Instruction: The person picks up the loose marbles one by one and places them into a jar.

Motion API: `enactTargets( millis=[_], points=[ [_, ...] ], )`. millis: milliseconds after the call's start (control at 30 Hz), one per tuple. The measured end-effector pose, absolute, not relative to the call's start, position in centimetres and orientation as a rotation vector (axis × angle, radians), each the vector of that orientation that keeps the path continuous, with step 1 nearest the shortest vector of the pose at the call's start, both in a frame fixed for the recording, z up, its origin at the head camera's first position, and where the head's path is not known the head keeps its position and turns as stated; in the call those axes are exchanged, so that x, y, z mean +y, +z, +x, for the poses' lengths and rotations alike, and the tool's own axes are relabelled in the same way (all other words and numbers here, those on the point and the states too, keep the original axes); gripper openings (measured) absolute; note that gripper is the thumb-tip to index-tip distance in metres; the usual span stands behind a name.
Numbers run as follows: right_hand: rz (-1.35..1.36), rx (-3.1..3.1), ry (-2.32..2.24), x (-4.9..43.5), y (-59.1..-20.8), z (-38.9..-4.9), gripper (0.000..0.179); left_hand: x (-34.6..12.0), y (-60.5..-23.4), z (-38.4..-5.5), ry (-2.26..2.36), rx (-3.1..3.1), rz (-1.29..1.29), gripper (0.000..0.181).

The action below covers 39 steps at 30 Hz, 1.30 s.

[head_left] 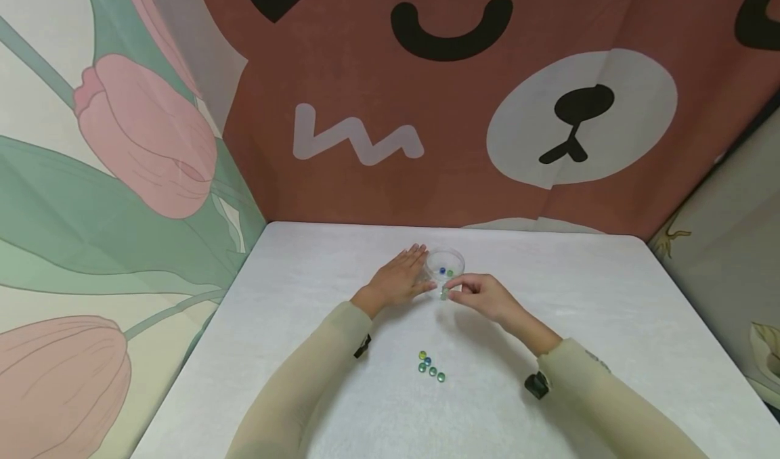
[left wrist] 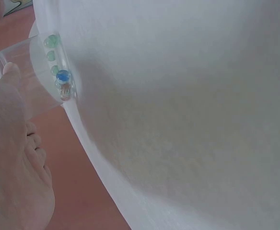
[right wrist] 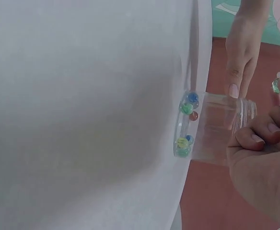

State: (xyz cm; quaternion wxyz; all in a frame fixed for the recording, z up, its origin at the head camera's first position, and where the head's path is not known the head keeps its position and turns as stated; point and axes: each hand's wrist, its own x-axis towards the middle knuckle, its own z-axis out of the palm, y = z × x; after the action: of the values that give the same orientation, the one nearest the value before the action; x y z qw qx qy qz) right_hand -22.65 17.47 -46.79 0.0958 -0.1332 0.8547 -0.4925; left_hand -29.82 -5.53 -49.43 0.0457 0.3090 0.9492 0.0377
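A clear plastic jar (head_left: 461, 264) stands upright on the white table with its mouth open at the top. Blue, green and other coloured glass marbles (right wrist: 186, 108) lie at its bottom. My left hand (head_left: 399, 275) holds the jar from the left, thumb at the front and fingers along the far side. Just right of the jar's mouth, my right hand (head_left: 487, 298) pinches a green marble (right wrist: 275, 86) between thumb and forefinger. In the right wrist view, the other fingers of that hand are curled close by the jar's rim.
On the table nearer me lies a loose group of marbles: a yellow one (head_left: 422, 355), a blue one (head_left: 428, 361) and several green ones (head_left: 432, 371). Behind the table's far edge hangs a brown cloth (head_left: 353, 195) with a bear face; a floral cloth (head_left: 146, 141) is at the left.
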Motion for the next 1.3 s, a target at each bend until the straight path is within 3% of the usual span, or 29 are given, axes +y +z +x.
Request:
enactTargets(
  millis=[533, 1300],
  points=[
    [-0.152, 2.537, -1.573, 17.4, -46.0, -24.3, 0.031, -5.6, -49.4, -29.8, 0.142, 2.888, 0.950, 0.084],
    [-0.059, 2.569, -1.692, 17.2, -46.7, -26.4, 0.035, -5.6, -49.3, -29.8, 0.129, 2.894, 0.968, 0.085]
  ],
)
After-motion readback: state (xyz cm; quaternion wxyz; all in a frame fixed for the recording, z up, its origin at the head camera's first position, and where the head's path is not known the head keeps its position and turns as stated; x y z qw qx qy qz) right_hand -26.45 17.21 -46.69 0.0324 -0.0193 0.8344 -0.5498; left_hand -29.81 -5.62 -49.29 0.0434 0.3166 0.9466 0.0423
